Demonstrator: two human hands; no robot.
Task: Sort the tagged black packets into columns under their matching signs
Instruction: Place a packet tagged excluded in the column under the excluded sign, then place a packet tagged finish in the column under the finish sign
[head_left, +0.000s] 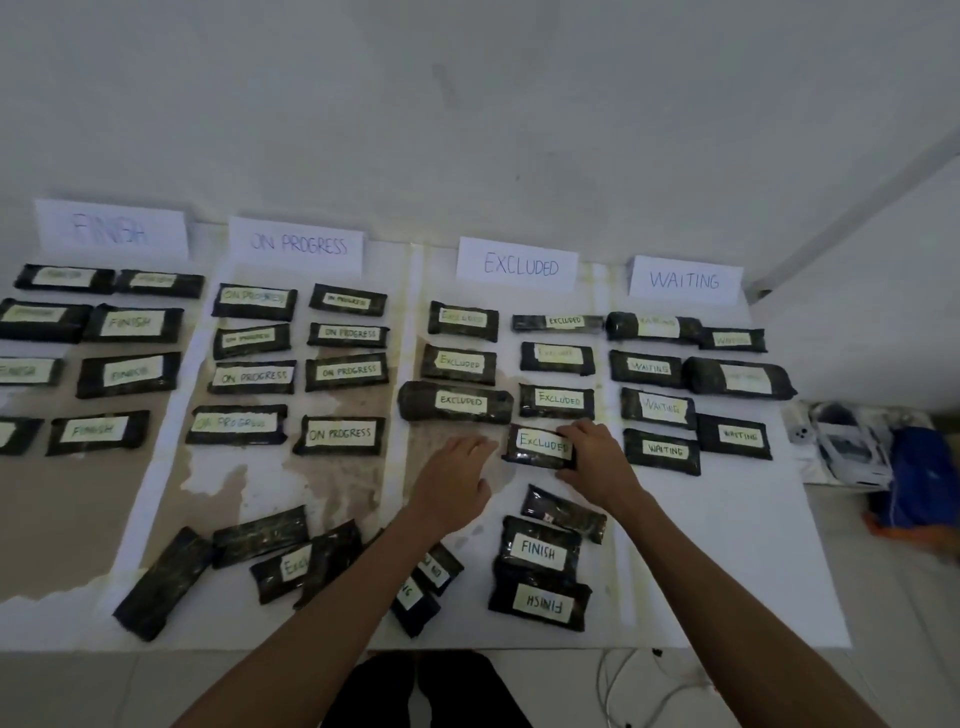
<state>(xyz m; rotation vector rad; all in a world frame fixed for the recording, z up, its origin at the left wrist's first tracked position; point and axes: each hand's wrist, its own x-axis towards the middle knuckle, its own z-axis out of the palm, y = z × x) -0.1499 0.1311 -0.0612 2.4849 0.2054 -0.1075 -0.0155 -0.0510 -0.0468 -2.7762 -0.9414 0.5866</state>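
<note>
My right hand (592, 457) grips the right end of a black packet tagged EXCLUDED (537, 444), resting on the sheet at the bottom of the right EXCLUDED column. The EXCLUDED sign (518, 265) stands at the back. My left hand (457, 475) hovers open just left of that packet, fingers spread, holding nothing. Sorted packets lie in double columns under the FINISH sign (111, 228), the ON PROGRESS sign (297, 244) and the WAITING sign (684, 279). Unsorted packets lie near me: two tagged FINISH (540, 551), one face down (563, 512), and a loose heap (260, 556) at the lower left.
The white paper sheet (727, 545) covers the floor up to the wall. A phone and a blue bag (919, 483) lie off the sheet's right edge. White cables (649, 686) trail on the tiles by my knees.
</note>
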